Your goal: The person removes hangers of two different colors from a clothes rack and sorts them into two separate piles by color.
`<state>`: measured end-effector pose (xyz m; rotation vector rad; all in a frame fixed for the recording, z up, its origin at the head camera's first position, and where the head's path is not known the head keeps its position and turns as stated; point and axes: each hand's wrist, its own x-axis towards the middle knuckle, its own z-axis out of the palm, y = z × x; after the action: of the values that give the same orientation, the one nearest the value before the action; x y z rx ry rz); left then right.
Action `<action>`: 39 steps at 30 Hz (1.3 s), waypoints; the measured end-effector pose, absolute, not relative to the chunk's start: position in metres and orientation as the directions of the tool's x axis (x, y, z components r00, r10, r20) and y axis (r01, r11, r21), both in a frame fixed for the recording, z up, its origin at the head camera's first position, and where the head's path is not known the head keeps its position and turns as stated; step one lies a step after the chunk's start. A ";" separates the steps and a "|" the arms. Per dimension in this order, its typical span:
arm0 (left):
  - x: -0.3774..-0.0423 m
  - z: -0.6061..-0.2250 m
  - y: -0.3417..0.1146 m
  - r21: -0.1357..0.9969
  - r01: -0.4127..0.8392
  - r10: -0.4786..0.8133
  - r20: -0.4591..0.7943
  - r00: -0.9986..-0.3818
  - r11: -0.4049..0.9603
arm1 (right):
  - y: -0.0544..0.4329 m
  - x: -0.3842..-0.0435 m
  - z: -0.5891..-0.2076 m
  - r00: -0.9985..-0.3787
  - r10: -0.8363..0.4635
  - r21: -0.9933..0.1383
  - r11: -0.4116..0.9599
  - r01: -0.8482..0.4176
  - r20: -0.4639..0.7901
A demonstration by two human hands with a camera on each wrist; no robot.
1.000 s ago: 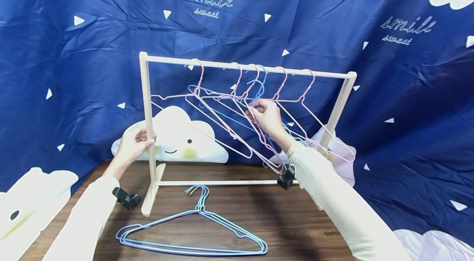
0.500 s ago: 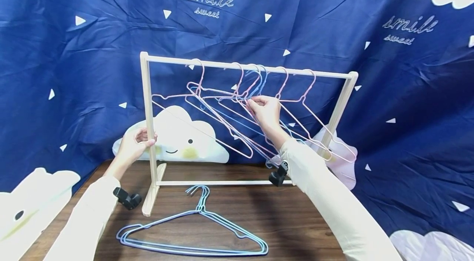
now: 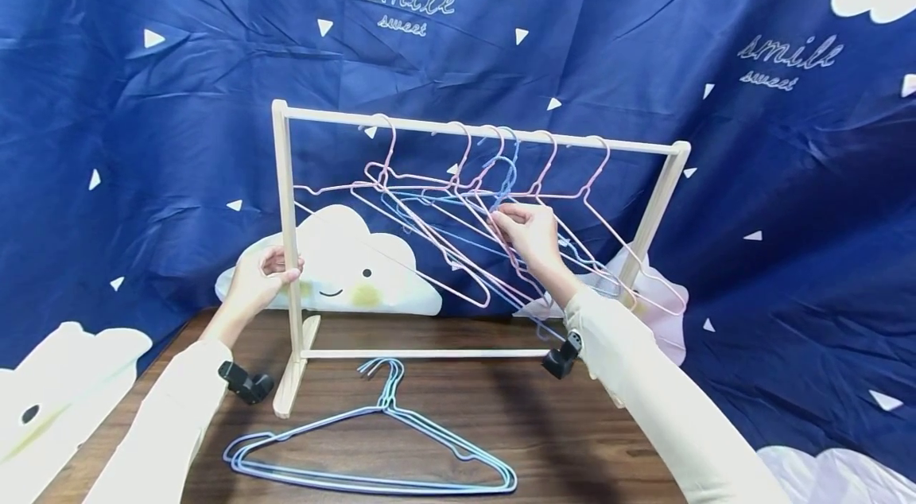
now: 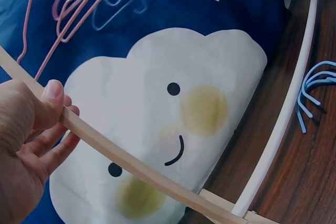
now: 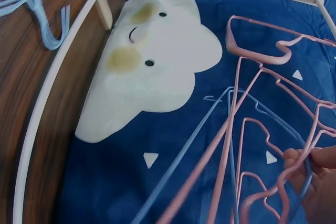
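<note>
My right hand (image 3: 531, 238) pinches a blue wire hanger (image 3: 513, 170) near its neck, among the pink hangers. The held hanger's hook stands a little below the top rail (image 3: 329, 117) of a wooden rack. Pink hangers (image 3: 601, 162) hang from that rail, along with another blue one. In the right wrist view, pink wires cross in front of the right hand's fingers (image 5: 291, 157). At the rack's left upright (image 3: 288, 202), my left hand (image 3: 254, 281) grips the wood, thumb in front and fingers behind. The left wrist view also shows this left hand (image 4: 31, 145) on the post.
Several blue hangers (image 3: 386, 409) lie stacked on the brown wooden table (image 3: 558, 448), in front of the rack's lower bar (image 3: 429, 354). Behind the rack hangs a dark blue cloth (image 3: 215, 51) with clouds and triangles. The right upright (image 3: 647, 218) stands beyond the right hand.
The right hand lifted the blue hanger until its hook neared the rail, then came back down and slightly to the right. Left hand and rack stay put.
</note>
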<state>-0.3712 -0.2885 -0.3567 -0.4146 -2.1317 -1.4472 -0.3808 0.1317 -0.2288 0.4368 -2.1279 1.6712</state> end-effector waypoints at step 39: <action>-0.375 -0.358 -0.290 0.767 0.503 -0.046 0.564 -0.825 0.398 | 0.158 -0.381 -0.256 -0.888 -0.078 -0.891 -0.081 -0.447 0.453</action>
<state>-0.3754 -0.2904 -0.3577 -0.3893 -2.1548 -1.4344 -0.3810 0.1577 -0.2558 0.5736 -1.9332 2.0570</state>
